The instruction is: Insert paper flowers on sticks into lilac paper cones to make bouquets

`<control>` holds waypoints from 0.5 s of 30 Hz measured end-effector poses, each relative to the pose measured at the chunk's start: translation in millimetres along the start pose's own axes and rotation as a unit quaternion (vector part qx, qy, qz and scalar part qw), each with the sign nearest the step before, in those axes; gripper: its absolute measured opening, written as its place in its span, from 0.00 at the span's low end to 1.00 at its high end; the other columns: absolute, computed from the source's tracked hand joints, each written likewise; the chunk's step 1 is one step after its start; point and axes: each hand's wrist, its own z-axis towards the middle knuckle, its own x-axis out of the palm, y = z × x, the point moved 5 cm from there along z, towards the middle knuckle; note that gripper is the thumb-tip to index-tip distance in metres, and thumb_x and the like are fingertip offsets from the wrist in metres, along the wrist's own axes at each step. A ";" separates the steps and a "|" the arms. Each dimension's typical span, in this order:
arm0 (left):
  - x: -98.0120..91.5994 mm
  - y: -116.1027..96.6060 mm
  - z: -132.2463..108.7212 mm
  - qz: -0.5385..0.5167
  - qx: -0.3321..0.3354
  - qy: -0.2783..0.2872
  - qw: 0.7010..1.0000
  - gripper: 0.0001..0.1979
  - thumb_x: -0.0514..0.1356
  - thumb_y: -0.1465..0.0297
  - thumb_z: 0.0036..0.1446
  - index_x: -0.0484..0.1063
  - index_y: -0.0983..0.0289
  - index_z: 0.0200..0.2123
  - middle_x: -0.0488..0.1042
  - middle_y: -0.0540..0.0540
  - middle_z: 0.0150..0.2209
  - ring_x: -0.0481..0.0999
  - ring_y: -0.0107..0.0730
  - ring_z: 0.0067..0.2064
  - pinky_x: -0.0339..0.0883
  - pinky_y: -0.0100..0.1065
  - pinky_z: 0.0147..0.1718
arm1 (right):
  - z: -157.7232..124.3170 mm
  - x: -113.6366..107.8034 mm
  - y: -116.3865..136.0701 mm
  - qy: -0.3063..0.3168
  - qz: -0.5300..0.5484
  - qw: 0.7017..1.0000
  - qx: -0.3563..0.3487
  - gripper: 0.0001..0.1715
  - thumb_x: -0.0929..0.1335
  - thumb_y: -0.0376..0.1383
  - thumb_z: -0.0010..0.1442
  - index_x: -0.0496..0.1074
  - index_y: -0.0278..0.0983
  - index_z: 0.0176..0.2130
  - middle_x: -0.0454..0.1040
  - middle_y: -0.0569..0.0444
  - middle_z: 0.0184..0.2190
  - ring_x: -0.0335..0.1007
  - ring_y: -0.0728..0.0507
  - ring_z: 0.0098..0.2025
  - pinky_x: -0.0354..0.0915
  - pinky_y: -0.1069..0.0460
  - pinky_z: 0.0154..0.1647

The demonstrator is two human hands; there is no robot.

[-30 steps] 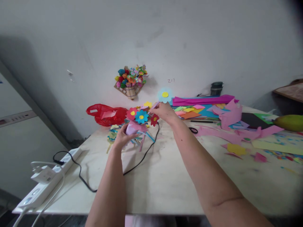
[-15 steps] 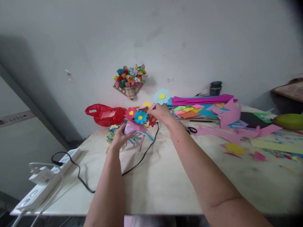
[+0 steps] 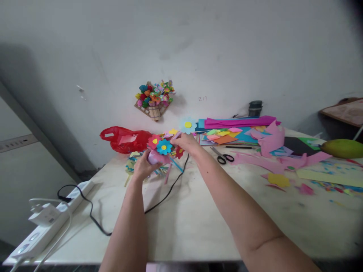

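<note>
My left hand (image 3: 143,166) is closed round the pink paper wrap of a bouquet of paper flowers (image 3: 162,145), red, blue and yellow, held just above the table. My right hand (image 3: 185,142) pinches the stem of a light blue paper flower (image 3: 188,124) with a yellow centre, right beside the bouquet's top. Loose paper stems fan out beneath the bouquet.
A red plastic bag (image 3: 124,139) lies behind the bouquet, and a flower craft (image 3: 154,97) hangs on the wall. Black scissors (image 3: 222,155), coloured paper sheets (image 3: 235,128) and pink scraps lie to the right. A white power strip (image 3: 48,219) with a black cable sits at the left edge.
My right hand has brought the light blue flower down and left, closer to the bouquet. The left hand keeps its hold and has shifted slightly.
</note>
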 end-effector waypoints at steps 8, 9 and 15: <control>-4.1 1.6 1.1 0.007 -0.039 -0.039 0.998 0.31 0.64 0.58 0.37 0.66 0.59 0.48 0.75 0.54 0.38 0.74 0.45 0.41 0.65 0.37 0.36 | 1.0 1.5 -0.5 0.001 -0.015 1.000 -0.001 0.12 0.68 0.41 0.50 0.77 0.38 0.34 0.78 0.54 0.28 0.73 0.44 0.35 0.64 0.55 0.34; -3.3 3.9 1.9 -0.004 -0.039 -0.040 0.998 0.32 0.65 0.57 0.36 0.66 0.59 0.47 0.74 0.54 0.38 0.74 0.45 0.41 0.65 0.37 0.37 | 1.0 0.5 -0.2 -0.012 -0.025 1.000 -0.002 0.12 0.68 0.41 0.49 0.77 0.39 0.33 0.78 0.54 0.30 0.73 0.44 0.36 0.64 0.55 0.35; -0.8 9.1 3.5 -0.062 -0.013 -0.042 0.997 0.34 0.64 0.55 0.35 0.67 0.60 0.48 0.74 0.53 0.38 0.74 0.43 0.40 0.66 0.38 0.39 | -2.2 1.0 7.9 -0.030 -0.051 0.998 -0.039 0.11 0.66 0.38 0.51 0.77 0.41 0.34 0.79 0.55 0.34 0.73 0.43 0.41 0.64 0.55 0.37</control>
